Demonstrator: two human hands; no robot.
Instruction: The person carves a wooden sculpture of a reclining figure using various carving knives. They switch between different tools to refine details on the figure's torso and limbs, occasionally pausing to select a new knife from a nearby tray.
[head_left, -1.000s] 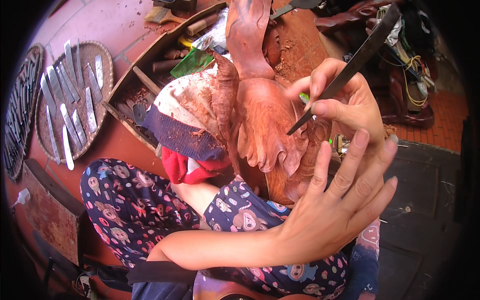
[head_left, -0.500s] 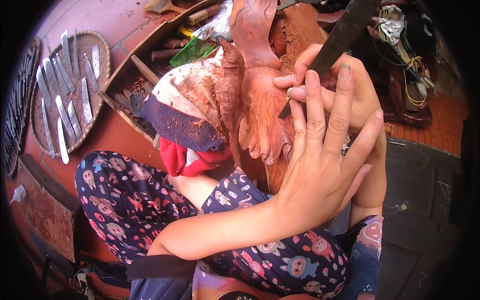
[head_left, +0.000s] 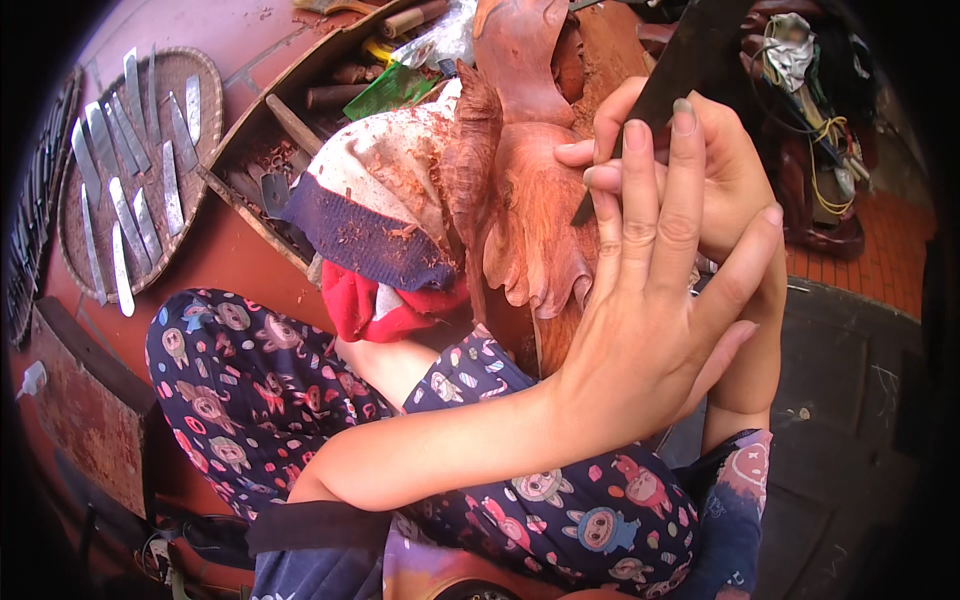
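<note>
My right hand (head_left: 735, 185) is wrapped round a dark, flat carving blade (head_left: 690, 75), which slants down from upper right. Its narrow tip (head_left: 582, 210) meets or hovers just over the reddish wood carving (head_left: 535, 215); I cannot tell which. Fingers stretched and spread, my left hand (head_left: 650, 310) lies across in front of the right one and seems to touch it. It hides part of the blade and of the right hand. Ridged, draped shapes are cut into the carving, and a cloth (head_left: 385, 190) sprinkled with shavings lies against its left side.
At the left a round woven tray (head_left: 70, 235) bears several metal blades, beside another tray of dark tools (head_left: 35, 190). A wooden box (head_left: 245, 215) with tools and shavings stands behind the cloth. Tangled cords (head_left: 825, 150) lie at the far right, near a dark board (head_left: 840, 420).
Both hands and the blade appear slightly farther right, and the carving and cloth shift right in the view too. The grip on the blade and the spread left fingers look the same.
</note>
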